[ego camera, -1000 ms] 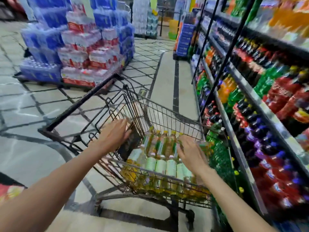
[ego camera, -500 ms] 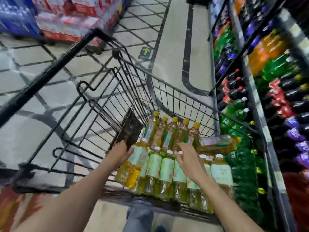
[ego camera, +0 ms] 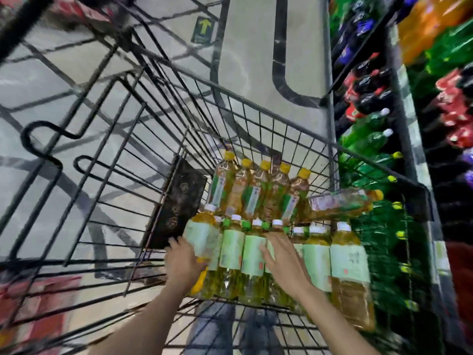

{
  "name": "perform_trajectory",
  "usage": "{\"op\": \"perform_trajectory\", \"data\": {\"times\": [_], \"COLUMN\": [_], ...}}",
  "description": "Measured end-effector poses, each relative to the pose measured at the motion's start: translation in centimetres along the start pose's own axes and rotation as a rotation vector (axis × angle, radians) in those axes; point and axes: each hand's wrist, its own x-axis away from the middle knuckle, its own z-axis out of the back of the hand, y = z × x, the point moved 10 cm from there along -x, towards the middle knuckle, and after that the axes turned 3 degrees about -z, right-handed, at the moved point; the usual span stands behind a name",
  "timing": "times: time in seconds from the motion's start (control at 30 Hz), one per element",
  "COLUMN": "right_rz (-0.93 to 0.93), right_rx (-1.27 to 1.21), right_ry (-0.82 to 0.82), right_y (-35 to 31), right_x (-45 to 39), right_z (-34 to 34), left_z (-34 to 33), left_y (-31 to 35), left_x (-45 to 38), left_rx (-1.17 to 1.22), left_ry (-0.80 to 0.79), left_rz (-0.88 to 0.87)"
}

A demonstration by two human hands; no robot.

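A floor sticker (ego camera: 203, 29) bears a yellow arrow (pointing up the aisle); bottle labels (ego camera: 231, 248) blur beyond reading.

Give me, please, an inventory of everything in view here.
shopping cart: one, black wire, centre.
white-capped bottles: about seven, yellow-green, pale green labels, cart's near row.
yellow-capped bottles: five, amber, upright, far row.
lying bottle: one, amber, on its side, cart's right.
dark packet: one, black-brown, against cart's left wall.
shelf bottles: many, green, red, orange, purple, shelves at right.
floor arrow: one, yellow on dark green, floor ahead.
left hand: one, grips leftmost white-capped bottle.
right hand: one, fingers straight on middle labels.
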Motion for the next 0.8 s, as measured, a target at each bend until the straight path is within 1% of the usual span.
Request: {"op": "perform_trajectory", "data": {"times": [0.13,0.27,0.37,0.47,0.57,0.63,0.73,0.8], "right_rz": [-0.009,-0.042,-0.066,-0.056,-0.065,-0.091,-0.165,-0.214], "right_rx": [-0.035,-0.049,-0.072,-0.07,-0.094,-0.13,-0.165,-0.174], "right_ry": [-0.02,-0.018,-0.004,0.041,0.099,0.139,0.223,0.257], "right_y": [1.1,2.9,4.1,5.0,6.5,8.1,11.8,14.2], "right_x": [0.2,0.5,0.7,1.2,2.1,2.8,4.1,4.9], "right_z": [-0.5,-0.3,0.3,1.8,4.0,5.9,8.6,9.7], "left_z": [-0.4,-1.7,-2.2,-2.0,-1.2,-0.2,1.1,1.2], "left_y": [-0.3,0.2,-0.2,-0.5,-0.2,1.4,5.7,9.0], "left_x": [-0.1,0.2,-0.4,-1.3,-0.8,0.1,1.7,2.9], "left_rx": [0.057,0.316,0.361,0.353,0.452,0.537,0.691,0.775], "left_ry": [0.067,0.079,0.07,0.076,0.099,0.113,0.114,0.082], "left_rz": [0.052,0.103,0.122,0.102,0.119,0.079,-0.07,-0.161]}}
